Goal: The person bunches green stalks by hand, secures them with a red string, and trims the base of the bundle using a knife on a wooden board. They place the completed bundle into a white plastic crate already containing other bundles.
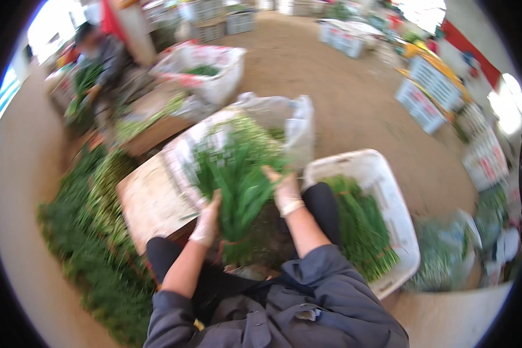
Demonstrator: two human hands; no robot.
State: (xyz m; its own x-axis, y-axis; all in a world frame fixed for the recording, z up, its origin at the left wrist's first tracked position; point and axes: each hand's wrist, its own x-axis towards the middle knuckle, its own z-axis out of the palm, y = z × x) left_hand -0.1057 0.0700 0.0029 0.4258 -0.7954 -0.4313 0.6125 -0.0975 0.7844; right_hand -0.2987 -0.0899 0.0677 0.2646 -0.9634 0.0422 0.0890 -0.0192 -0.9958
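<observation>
A bunch of green chives point(236, 194) stands upright between my two hands, tied low down with a red band. My left hand point(207, 220) is closed around its left side, thumb showing and fingers partly behind the leaves. From the right, my right hand point(284, 188) grips the leaf edges, its other fingers hidden in part. Both hands wear pale, thin gloves. Just beyond the bunch is a board point(156, 188) partly covered by a white printed sack, with pale green trimmings point(252, 136) heaped on it.
At my right knee stands a white crate point(397, 223) holding banded chives point(359, 226). A long pile of chives point(93, 249) lies at left. Ahead are a clear plastic bag point(298, 130) and a white tub point(229, 69). Another person point(113, 66) sits far left, holding greens. Blue crates point(420, 104) stand right.
</observation>
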